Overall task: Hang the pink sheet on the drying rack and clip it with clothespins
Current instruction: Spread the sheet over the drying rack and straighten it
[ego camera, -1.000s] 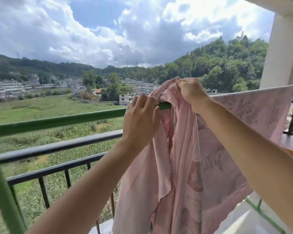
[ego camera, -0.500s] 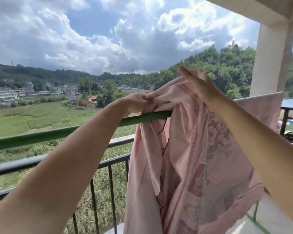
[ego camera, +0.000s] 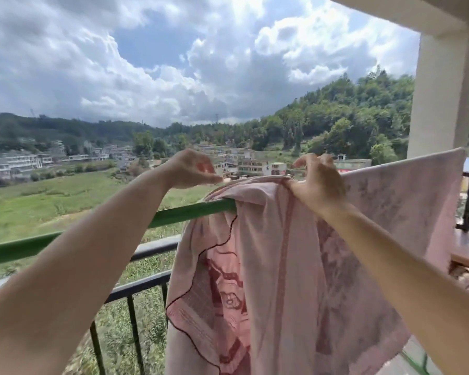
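Pink sheet draped over green rack bar, in front of black balcony railing. Long axis hangs downward; top fold runs along bar toward right. Right hand: fingers curled, gripping bunched top of sheet. Left hand: fingers curled, tips at sheet's left top edge; pinch on cloth not discernible. Bar hidden under sheet; sheet's lower end cut off by frame

The pink sheet hangs bunched over the drying rack's green bar. The right hand grips its top fold at the bar. The left hand, fingers curled, reaches the sheet's edge; whether it pinches is unclear. A black balcony railing stands beyond
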